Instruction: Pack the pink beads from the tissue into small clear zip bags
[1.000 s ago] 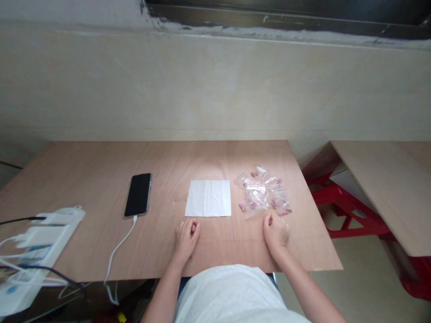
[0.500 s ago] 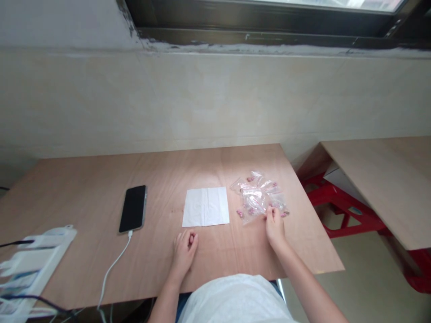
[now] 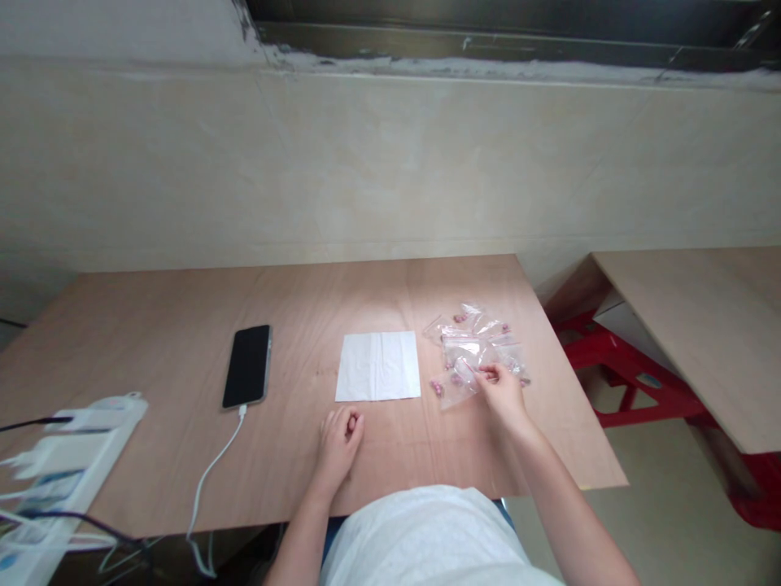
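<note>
Pinching a clear bag (image 3: pixel 464 376), the right hand (image 3: pixel 501 392) is no longer a fist at the pile's five o'clock; it reaches into the bags, at three o'clock from the white sheet (image 3: pixel 378 366). The left hand (image 3: pixel 339 443) stays curled on the counter (image 3: pixel 305 301), at the sheet's seven o'clock; I cannot tell if it hides anything. The power strip (image 3: pixel 103 468) at eight o'clock is cut off.

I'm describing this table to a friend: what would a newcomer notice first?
Probably the white sheet, bright on the wooden table near the picture's centre. Then the shiny clear bags with pink bits to its right, the right hand at their near edge. The black phone lies left of the sheet.
</note>
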Available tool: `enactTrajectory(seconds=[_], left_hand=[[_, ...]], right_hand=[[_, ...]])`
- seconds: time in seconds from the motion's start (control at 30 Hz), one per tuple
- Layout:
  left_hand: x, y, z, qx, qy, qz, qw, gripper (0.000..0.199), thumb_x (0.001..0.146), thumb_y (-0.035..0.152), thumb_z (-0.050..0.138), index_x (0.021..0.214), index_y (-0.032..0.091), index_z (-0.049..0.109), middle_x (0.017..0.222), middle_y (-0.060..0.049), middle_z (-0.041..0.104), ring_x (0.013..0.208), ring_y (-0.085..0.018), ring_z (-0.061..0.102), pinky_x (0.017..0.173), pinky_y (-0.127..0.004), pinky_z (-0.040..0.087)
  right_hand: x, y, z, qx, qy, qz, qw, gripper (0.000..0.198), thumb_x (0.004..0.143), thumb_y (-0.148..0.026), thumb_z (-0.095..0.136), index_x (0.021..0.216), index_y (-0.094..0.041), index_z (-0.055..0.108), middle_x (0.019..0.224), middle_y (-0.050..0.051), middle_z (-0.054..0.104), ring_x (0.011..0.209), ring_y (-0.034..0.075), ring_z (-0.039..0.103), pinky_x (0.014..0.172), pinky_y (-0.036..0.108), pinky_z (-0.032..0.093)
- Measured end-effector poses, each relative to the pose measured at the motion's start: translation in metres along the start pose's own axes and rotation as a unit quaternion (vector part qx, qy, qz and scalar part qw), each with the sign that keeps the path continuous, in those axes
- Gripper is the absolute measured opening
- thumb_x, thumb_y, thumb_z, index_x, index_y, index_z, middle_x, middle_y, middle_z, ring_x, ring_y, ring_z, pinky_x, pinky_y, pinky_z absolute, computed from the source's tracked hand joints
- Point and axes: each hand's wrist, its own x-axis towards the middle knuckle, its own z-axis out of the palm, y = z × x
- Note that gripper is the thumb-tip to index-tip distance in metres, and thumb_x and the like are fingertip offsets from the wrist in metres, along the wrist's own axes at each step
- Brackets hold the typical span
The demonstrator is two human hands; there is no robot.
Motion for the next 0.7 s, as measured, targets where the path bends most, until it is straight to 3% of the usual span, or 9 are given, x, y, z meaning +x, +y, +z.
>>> enactTrajectory(seconds=[0.27, 0.43, 0.53, 0.63, 0.7], left_hand=[[0.002, -0.003, 0.000, -0.031, -0.012, -0.010, 0.999, 0.016, 0.080, 0.030, 0.041, 0.071, 0.020, 0.050, 0.063, 0.000, 0.048, 0.064, -0.016, 0.046, 0.062, -0.029, 0.037], [0.004, 0.002, -0.003, -0.125, -0.021, -0.070, 0.989, 0.017, 0.078, 0.032, 0.043, 0.072, 0.018, 0.051, 0.062, 0.001, 0.048, 0.060, -0.015, 0.046, 0.059, -0.027, 0.039], [0.007, 0.026, -0.015, -0.223, -0.057, -0.087, 0.969, 0.017, 0.079, 0.032, 0.043, 0.078, 0.018, 0.052, 0.068, 0.000, 0.052, 0.065, -0.014, 0.050, 0.062, -0.025, 0.042], [0.011, 0.063, -0.032, -0.285, -0.134, -0.031, 0.949, 0.018, 0.080, 0.032, 0.044, 0.087, 0.020, 0.055, 0.085, -0.002, 0.059, 0.083, -0.016, 0.054, 0.077, -0.028, 0.042], [0.014, 0.084, -0.041, -0.316, -0.181, -0.010, 0.931, 0.021, 0.081, 0.033, 0.042, 0.090, 0.020, 0.055, 0.090, -0.002, 0.060, 0.086, -0.016, 0.054, 0.078, -0.028, 0.042]], right_hand=[[-0.016, -0.004, -0.015, 0.073, -0.009, 0.038, 0.997, 0.030, 0.058, -0.037, 0.062, 0.076, -0.014, 0.055, 0.056, 0.001, 0.055, 0.053, 0.015, 0.052, 0.052, 0.028, 0.044], [-0.033, -0.022, -0.023, 0.180, -0.125, 0.067, 0.973, 0.028, 0.060, -0.041, 0.062, 0.069, -0.014, 0.060, 0.069, 0.007, 0.062, 0.067, 0.019, 0.057, 0.060, 0.032, 0.048], [-0.046, -0.048, -0.022, 0.234, -0.183, 0.079, 0.952, 0.029, 0.059, -0.042, 0.066, 0.066, -0.014, 0.060, 0.066, 0.004, 0.060, 0.064, 0.016, 0.056, 0.061, 0.033, 0.049], [-0.061, -0.076, -0.008, 0.245, -0.245, 0.084, 0.934, 0.028, 0.058, -0.040, 0.067, 0.062, -0.014, 0.057, 0.060, 0.000, 0.057, 0.053, 0.011, 0.053, 0.057, 0.031, 0.050], [-0.073, -0.089, 0.006, 0.229, -0.284, 0.078, 0.928, 0.028, 0.058, -0.040, 0.067, 0.059, -0.014, 0.055, 0.053, -0.002, 0.053, 0.046, 0.009, 0.050, 0.050, 0.027, 0.048]])
